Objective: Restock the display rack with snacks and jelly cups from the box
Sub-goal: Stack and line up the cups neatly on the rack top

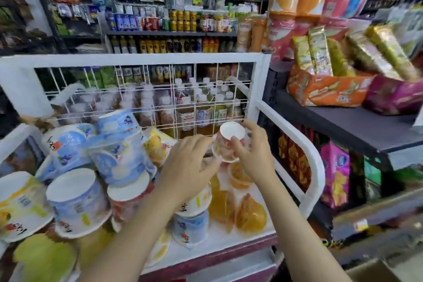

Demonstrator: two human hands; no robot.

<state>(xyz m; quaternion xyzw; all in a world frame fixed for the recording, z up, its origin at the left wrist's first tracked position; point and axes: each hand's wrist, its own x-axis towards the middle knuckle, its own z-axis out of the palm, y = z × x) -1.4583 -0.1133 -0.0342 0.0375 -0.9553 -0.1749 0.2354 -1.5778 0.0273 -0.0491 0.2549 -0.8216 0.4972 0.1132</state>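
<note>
Jelly cup (230, 142), upside down over the white display rack (258, 89) beside its wire back, looks light, thin-walled and easily dented, so the right hand (254, 153) pinching its sides suits while the left hand (190, 160), fingers relaxed, steadies its rim.

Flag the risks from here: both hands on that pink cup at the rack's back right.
1. The pink jelly cup is held bottom-up by the right hand, with the left hand at its rim; set down tilted, it could roll.
2. The blue jelly cups beside the left forearm are heaped loosely; a nudge might topple them.
3. The orange jelly cups lie directly below; pressing the cup down could crush them.
</note>
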